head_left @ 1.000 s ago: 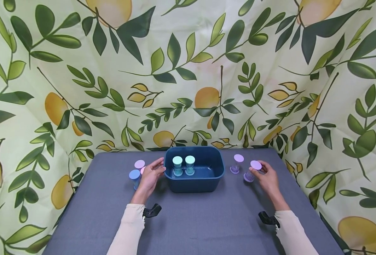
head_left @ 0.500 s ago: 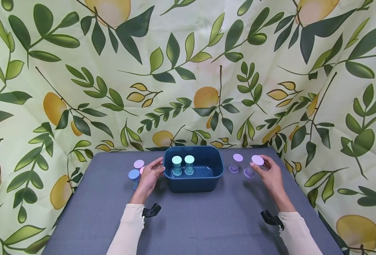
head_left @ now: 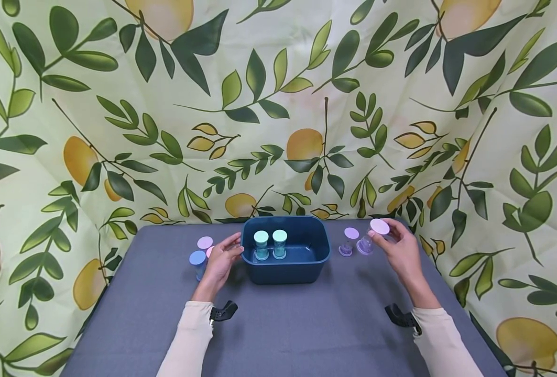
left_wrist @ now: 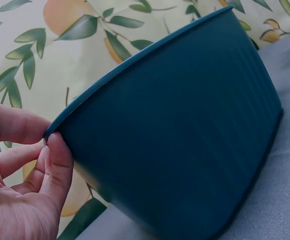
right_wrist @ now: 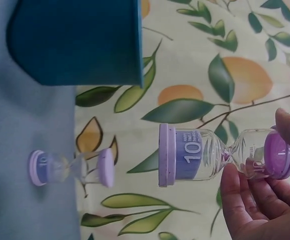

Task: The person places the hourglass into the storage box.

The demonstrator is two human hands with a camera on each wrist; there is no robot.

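Note:
My left hand (head_left: 219,266) pinches the left rim of a dark blue plastic bin (head_left: 285,274); the left wrist view shows thumb and fingers at the rim of the bin (left_wrist: 170,120). Inside the bin, two mint-green hourglasses (head_left: 261,245) stand upright in its left half. My right hand (head_left: 404,254) holds a purple hourglass (right_wrist: 187,154) by its upper end, raised above the table and slightly tilted. The glass carries a "10" label. A second purple hourglass (head_left: 349,242) stands on the table between the bin and that hand.
Left of the bin stand a blue hourglass (head_left: 198,265), a lilac-topped one (head_left: 205,242) and a pink-topped one (head_left: 209,251) partly hidden by my left hand. A grey cloth covers the table (head_left: 278,330). Behind it hangs a leaf-and-fruit patterned curtain (head_left: 259,131).
The purple hourglass in my right hand has risen off the table and moved away from me. My left hand and the bin keep their places.

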